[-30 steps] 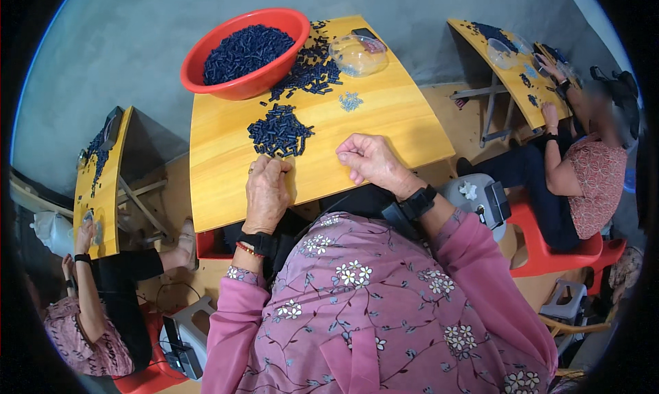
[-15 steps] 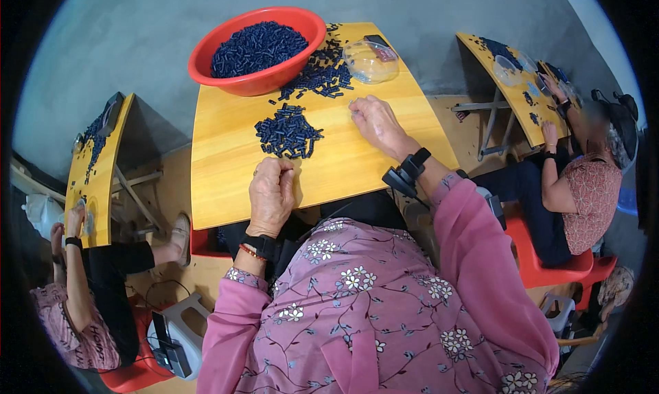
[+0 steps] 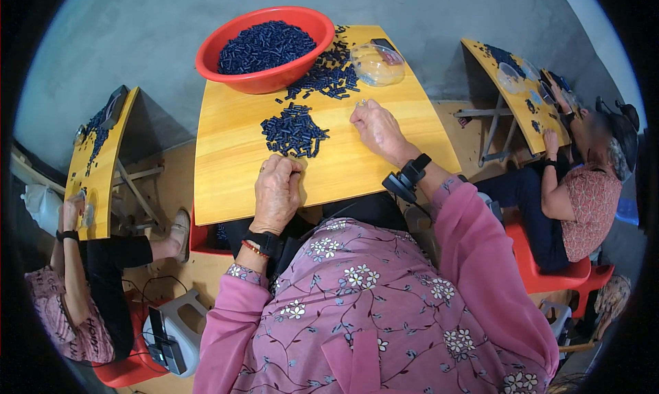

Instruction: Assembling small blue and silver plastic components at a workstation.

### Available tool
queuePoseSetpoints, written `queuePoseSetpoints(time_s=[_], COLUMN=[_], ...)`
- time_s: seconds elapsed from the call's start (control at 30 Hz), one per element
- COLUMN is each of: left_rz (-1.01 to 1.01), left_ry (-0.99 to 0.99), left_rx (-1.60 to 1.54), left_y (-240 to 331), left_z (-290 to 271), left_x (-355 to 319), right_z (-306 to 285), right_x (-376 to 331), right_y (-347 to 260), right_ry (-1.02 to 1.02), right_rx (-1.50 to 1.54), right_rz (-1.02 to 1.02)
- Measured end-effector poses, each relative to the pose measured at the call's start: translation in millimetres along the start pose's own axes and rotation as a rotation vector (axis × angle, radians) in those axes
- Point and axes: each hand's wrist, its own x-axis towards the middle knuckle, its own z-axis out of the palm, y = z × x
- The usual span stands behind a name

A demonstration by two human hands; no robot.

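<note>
The yellow wooden table (image 3: 233, 181) carries a red plastic basin (image 3: 264, 75) full of dark blue small parts, and a clear plastic bowl (image 3: 376, 63). The small pile of dark blue parts (image 3: 294, 132) lies between both hands. The left hand (image 3: 276, 191) is closed in a fist just below the pile; whether it holds something, I cannot tell. The right hand (image 3: 376, 128) rests beside the pile, its fingers pinched together at a tiny piece.

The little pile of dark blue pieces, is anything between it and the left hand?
Nothing visible. The left hand rests just below the small pile of dark blue pieces, with only bare yellow table between them.
</note>
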Motion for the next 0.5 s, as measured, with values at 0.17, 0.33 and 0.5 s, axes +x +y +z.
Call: queuePoseSetpoints(time_s=[0.17, 0.33, 0.5], left_rz=[-0.112, -0.150, -0.232], left_ry=[-0.024, 0.022, 0.034], left_rx=[-0.089, -0.117, -0.204], left_y=[1, -1, 4], left_z=[-1, 0, -1], left_x=[-2, -2, 0], right_z=[2, -3, -4], right_x=[-8, -7, -7], right_y=[5, 10, 14], right_ry=[-0.001, 0.037, 0.029], right_rx=[0.046, 0.368, 0.459], right_rz=[-0.148, -0.043, -0.004])
